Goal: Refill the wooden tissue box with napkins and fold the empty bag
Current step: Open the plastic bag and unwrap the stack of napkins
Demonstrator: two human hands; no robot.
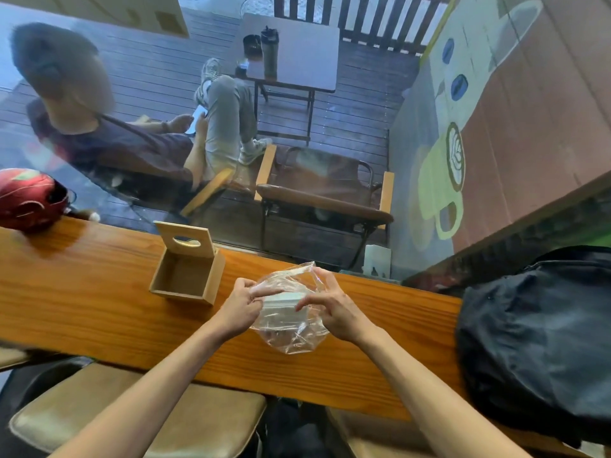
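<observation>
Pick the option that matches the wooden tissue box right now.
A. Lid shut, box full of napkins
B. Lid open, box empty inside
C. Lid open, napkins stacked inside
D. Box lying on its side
B: the wooden tissue box stands upright on the counter with its lid tipped up and a bare interior, while the napkins sit in the clear bag between both hands.

Glossy wooden counter [99, 302], crinkled clear plastic bag [291, 335] (shiny)

The setting is appearing as a café: a long wooden counter [99, 292] is facing a window onto a deck with a small table [297, 51] and chairs [324, 193]. A wall mural [453, 166] is showing latte cups and coffee beans.
</observation>
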